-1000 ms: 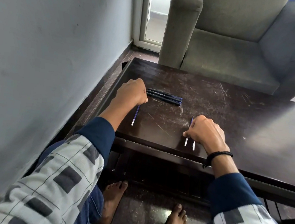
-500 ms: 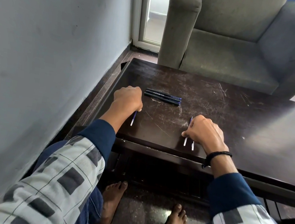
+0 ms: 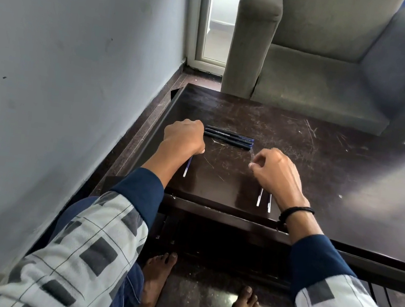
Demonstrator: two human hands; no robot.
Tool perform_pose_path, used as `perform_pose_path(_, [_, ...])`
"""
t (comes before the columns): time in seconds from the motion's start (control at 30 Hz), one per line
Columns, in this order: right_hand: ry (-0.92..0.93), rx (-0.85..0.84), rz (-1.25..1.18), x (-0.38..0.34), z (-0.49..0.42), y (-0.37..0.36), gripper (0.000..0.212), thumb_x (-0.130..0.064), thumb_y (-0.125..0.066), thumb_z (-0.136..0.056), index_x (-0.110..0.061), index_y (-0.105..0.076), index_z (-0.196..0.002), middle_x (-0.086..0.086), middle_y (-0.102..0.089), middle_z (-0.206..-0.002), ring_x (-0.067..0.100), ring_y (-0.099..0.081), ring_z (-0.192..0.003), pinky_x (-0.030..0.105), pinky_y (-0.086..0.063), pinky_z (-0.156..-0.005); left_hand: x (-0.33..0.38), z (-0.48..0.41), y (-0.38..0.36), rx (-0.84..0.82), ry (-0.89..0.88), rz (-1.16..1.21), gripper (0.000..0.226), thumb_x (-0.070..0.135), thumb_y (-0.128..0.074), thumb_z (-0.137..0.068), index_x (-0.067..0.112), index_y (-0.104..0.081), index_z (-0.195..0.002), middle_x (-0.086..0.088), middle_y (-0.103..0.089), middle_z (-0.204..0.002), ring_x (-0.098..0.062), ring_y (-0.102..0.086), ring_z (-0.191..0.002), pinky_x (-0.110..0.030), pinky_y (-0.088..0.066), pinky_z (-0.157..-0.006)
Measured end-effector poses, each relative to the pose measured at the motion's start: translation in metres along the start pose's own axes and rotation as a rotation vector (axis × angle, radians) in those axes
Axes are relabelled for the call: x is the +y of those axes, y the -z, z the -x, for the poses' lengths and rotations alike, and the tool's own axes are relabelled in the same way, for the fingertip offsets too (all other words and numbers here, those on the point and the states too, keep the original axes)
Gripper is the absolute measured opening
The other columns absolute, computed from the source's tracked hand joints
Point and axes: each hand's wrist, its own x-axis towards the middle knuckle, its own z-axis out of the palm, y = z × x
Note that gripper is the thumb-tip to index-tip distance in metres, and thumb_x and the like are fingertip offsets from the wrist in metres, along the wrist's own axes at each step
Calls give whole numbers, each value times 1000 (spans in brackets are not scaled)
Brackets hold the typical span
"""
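Three dark blue pen barrels (image 3: pixel 228 137) lie side by side on the dark scratched table (image 3: pixel 326 155). My left hand (image 3: pixel 184 137) is curled into a fist at their left end, and its fingers are hidden. A thin blue-and-clear refill (image 3: pixel 187 168) sticks out from under that hand toward me. My right hand (image 3: pixel 275 175) hovers with curled fingers, thumb and forefinger tips together. I cannot make out whether it pinches anything. Two clear refill ends (image 3: pixel 259 199) (image 3: pixel 269 204) show from under its wrist near the table's front edge.
A grey armchair (image 3: pixel 324 74) stands right behind the table. A pale wall (image 3: pixel 63 81) runs close along the left. My bare feet (image 3: pixel 157 274) rest on the dark floor under the table's front rail.
My left hand drew back from the pen barrels, then went forward to their left end again. My right hand lifted off the refills and moved a little forward. The refills stayed put.
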Motion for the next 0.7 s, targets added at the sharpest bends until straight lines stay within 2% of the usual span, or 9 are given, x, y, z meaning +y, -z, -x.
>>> perform_pose_path(0.1, [71,2,-19,-1,-17,-10,32,-21,-61,-96,-16,-68,-127,5,-58,-121,33,-54,-112,41,-47,-94,1,-1,4,28,4,9,35,27,-72,-92,11,-58,-120,-7,-52,-92,-32,-66,-101,-37,-42,-71])
perform_pose_path(0.2, [128,-11,30,-4,-34,-20,43,-18,-54,-98,-16,-58,-141,5,-51,-133,36,-48,-117,47,-45,-101,-1,-2,6,40,15,14,35,27,-72,-92,11,-59,-120,-8,-51,-91,-32,-66,-102,-36,-40,-71])
perform_pose_path(0.27, [127,-39,57,-5,-42,-27,45,-22,-53,-100,-17,-54,-144,4,-49,-138,35,-45,-120,49,-46,-103,-2,-4,6,39,14,28,35,28,-72,-92,11,-59,-120,-10,-58,-97,-32,-65,-101,-36,-40,-71])
perform_pose_path(0.37, [113,-77,98,-4,-46,-37,41,-28,-54,-101,-16,-58,-140,4,-48,-138,34,-44,-122,52,-45,-103,1,-7,5,22,6,67,39,33,-73,-91,11,-59,-120,-11,-65,-113,-33,-65,-104,-37,-42,-72])
perform_pose_path(0.57, [112,19,72,-2,-47,-35,27,-25,-65,-95,-14,-73,-118,5,-57,-121,31,-51,-113,47,-51,-92,6,-10,3,-10,-6,123,42,41,-74,-89,13,-64,-119,-12,-66,-116,-33,-65,-106,-40,-46,-76])
perform_pose_path(0.7, [110,24,74,-5,-42,-33,21,-18,-64,-91,-13,-73,-110,9,-65,-113,35,-60,-106,41,-50,-84,5,-10,1,-17,-13,145,42,40,-74,-89,12,-65,-120,-12,-66,-115,-32,-65,-103,-40,-48,-77])
